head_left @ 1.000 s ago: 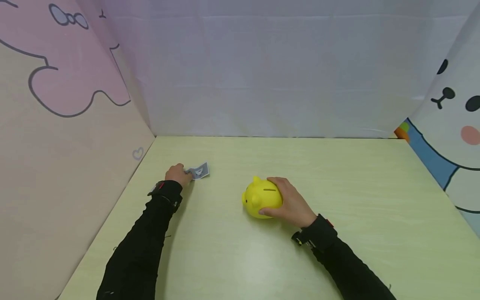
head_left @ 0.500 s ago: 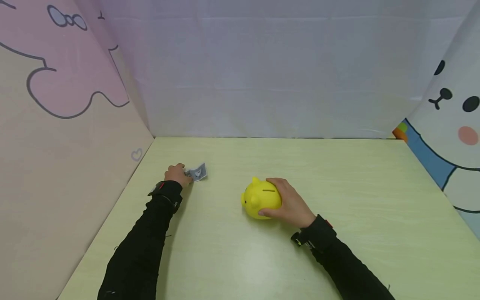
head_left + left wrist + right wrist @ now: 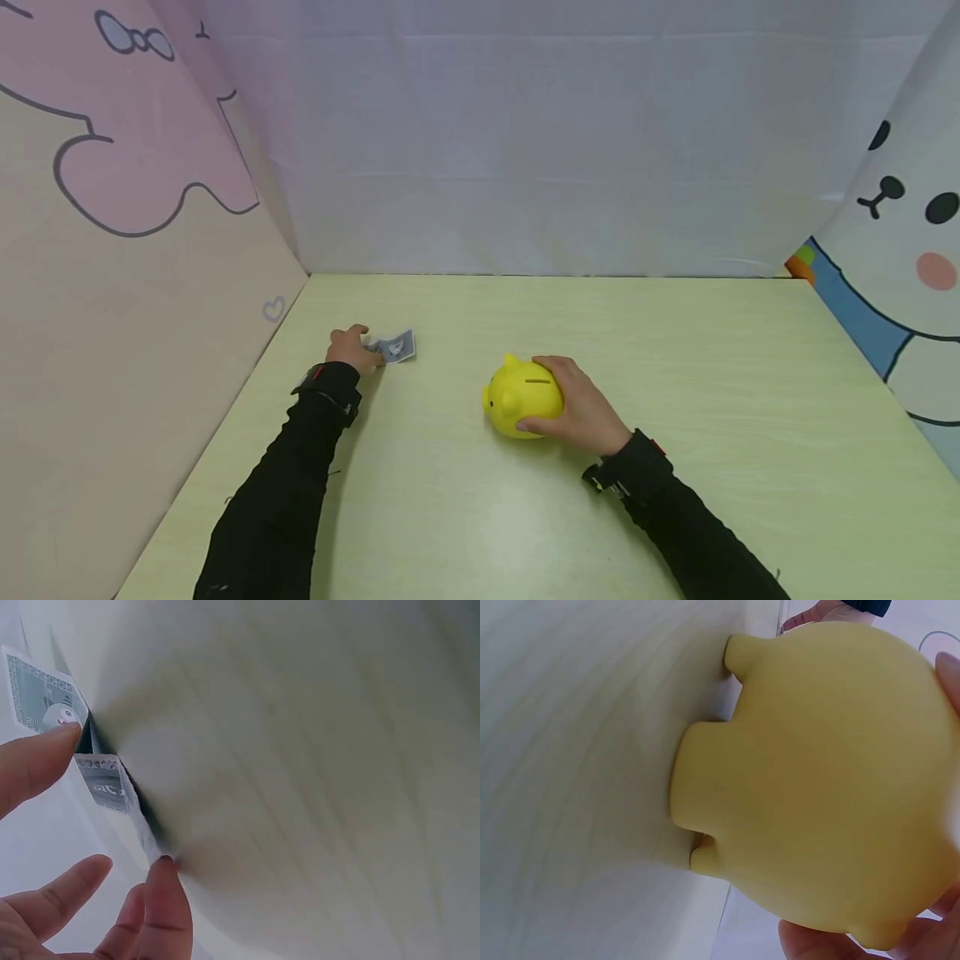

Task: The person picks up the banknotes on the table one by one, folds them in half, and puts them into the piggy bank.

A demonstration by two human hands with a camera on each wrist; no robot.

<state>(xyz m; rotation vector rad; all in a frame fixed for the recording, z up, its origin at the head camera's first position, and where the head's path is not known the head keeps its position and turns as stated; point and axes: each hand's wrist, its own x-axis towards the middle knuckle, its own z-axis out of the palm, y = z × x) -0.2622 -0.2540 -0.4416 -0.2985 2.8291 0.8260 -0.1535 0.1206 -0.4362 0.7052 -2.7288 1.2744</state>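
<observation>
On the left of the table, my left hand (image 3: pixel 355 348) pinches the near end of a small grey printed banknote (image 3: pixel 397 347), whose far end sticks out to the right. In the left wrist view the banknote (image 3: pixel 103 782) is creased between my thumb (image 3: pixel 34 765) and a fingertip at its edge; my other fingers stay off it. My right hand (image 3: pixel 581 408) grips the rear of a yellow piggy bank (image 3: pixel 521 400) in mid-table. The piggy bank faces left, with its coin slot on top. Its feet rest on the table in the right wrist view (image 3: pixel 832 772).
The pale wooden table (image 3: pixel 450 517) extends on all sides of the piggy bank. A pale cloth backdrop (image 3: pixel 525 150) stands along its far edge, and printed cartoon sheets (image 3: pixel 165 333) line both sides.
The banknote's free end has tilted slightly and now lies a little flatter and lower. My left hand has shifted only slightly; my right hand and the piggy bank hold still.
</observation>
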